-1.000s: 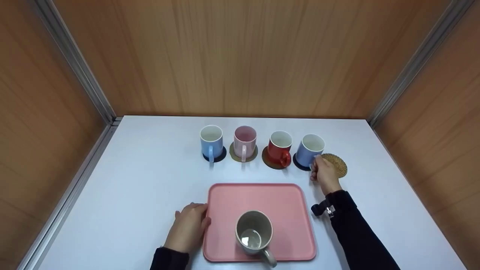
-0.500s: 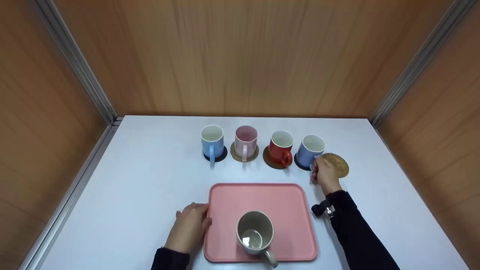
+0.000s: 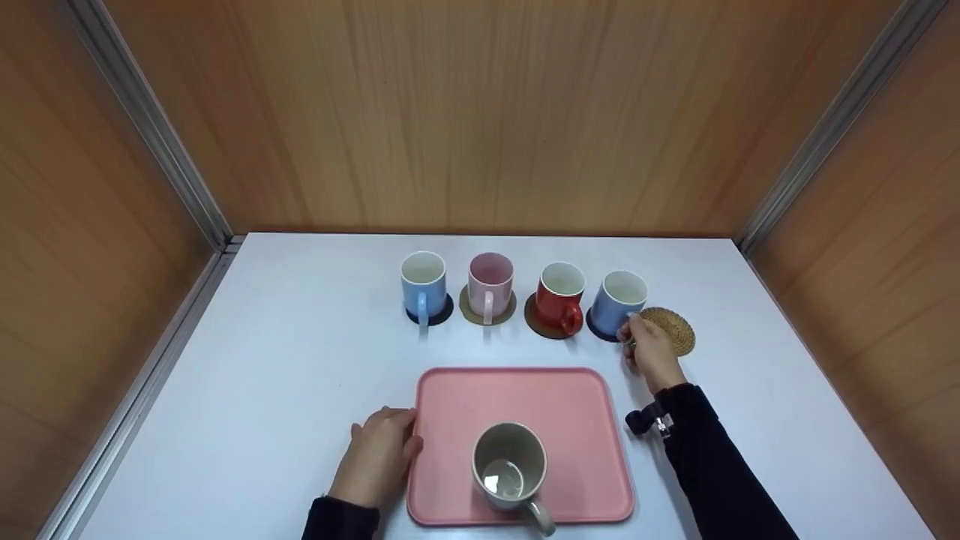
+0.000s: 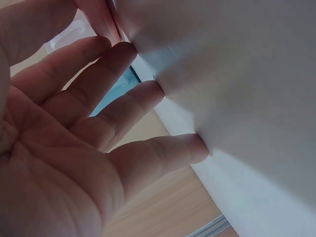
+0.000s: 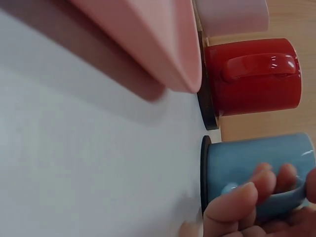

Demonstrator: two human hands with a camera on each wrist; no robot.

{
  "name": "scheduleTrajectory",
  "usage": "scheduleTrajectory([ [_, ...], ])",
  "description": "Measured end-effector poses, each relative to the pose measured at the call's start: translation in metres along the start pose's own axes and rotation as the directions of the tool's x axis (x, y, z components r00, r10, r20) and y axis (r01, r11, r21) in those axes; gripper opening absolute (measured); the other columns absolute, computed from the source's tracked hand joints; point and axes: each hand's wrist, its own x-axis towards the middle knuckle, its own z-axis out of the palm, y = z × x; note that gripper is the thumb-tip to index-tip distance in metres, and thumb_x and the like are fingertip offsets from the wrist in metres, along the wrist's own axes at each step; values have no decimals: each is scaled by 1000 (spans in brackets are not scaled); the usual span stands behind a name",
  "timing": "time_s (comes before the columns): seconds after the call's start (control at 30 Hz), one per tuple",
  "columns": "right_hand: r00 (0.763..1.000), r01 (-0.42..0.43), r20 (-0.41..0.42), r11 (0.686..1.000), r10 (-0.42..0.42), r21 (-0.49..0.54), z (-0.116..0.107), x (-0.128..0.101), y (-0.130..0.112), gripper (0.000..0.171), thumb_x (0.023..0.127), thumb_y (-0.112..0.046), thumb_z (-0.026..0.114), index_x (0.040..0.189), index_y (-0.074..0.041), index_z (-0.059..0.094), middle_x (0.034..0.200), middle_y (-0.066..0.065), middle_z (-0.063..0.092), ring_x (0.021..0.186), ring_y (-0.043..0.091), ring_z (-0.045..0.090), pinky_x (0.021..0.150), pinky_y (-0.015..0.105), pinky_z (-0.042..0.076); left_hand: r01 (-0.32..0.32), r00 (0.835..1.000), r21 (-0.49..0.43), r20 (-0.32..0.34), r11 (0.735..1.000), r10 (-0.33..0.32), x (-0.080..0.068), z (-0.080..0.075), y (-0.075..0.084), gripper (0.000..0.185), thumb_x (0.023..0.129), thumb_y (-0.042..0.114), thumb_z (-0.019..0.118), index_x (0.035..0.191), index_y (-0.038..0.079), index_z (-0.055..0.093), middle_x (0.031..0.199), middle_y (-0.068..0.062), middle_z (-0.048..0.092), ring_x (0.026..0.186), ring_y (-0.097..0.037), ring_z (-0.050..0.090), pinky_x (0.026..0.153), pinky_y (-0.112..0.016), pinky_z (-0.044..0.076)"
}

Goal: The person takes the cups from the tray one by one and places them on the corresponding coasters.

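Note:
At the right end of a row of mugs, my right hand (image 3: 651, 351) holds the handle of a blue mug (image 3: 616, 298). In the right wrist view, its curled fingers (image 5: 232, 202) pass around the handle, and the blue mug (image 5: 247, 163) stands upright on a dark coaster (image 5: 205, 173). My left hand (image 3: 379, 454) lies at the left edge of a pink tray (image 3: 581, 427). Its fingers (image 4: 143, 163) are spread and fairly straight, with several fingertips on the white table. A grey mug (image 3: 510, 461) stands on the tray near its front edge, handle toward me.
Left of the held mug stand a red mug (image 3: 559, 300), a pink mug (image 3: 490, 281) and a light blue mug (image 3: 423, 285), each on a coaster. A woven coaster (image 3: 677, 331) lies just right of my right hand. Wooden walls (image 3: 480, 112) enclose the white table (image 3: 225, 390).
The fingers of my right hand have shifted slightly at the blue mug's handle. The mug is still on its coaster, and my left hand has stayed at the tray.

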Motion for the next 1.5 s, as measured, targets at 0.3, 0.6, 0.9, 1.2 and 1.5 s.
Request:
scheduleTrajectory([
  [0.3,998,17,-64,989,-27,-146,-15,-39,-4,65,100,-53,46,143,-4,39,115,9,52,81,13,55,65,23,50,-12,1000,8,-6,1000,12,0,0,-2,35,92,21,68,125,9,68,128,-14,67,132,-40,52,102,-80,28],
  [0.6,945,155,318,964,-80,-218,0,-109,-2,41,101,-41,54,114,-2,60,108,13,66,85,18,60,73,30,54,-33,999,29,-32,999,34,-2,0,-4,35,92,21,69,124,8,68,127,-13,67,131,-41,53,100,-81,30],
  [0.9,566,357,813,929,-134,-96,36,-164,20,20,104,-20,51,111,-6,63,98,25,66,79,13,64,69,26,57,-2,1000,13,-22,1000,3,2,0,-5,37,92,23,69,126,9,66,129,-14,66,132,-40,52,101,-81,28],
  [1.2,413,223,895,972,-167,79,54,-182,33,24,106,-13,43,106,2,61,79,9,53,75,-1,52,65,12,45,-15,1000,15,-14,1000,15,2,1,-5,36,93,21,68,126,8,67,128,-14,67,132,-41,52,101,-81,28],
  [1.5,323,143,932,982,-163,122,61,-191,32,34,108,-14,38,107,8,64,84,31,51,75,-2,51,64,11,43,-35,999,24,-30,999,35,2,1,-4,35,92,21,68,125,9,68,126,-13,67,130,-41,53,100,-81,30],
])
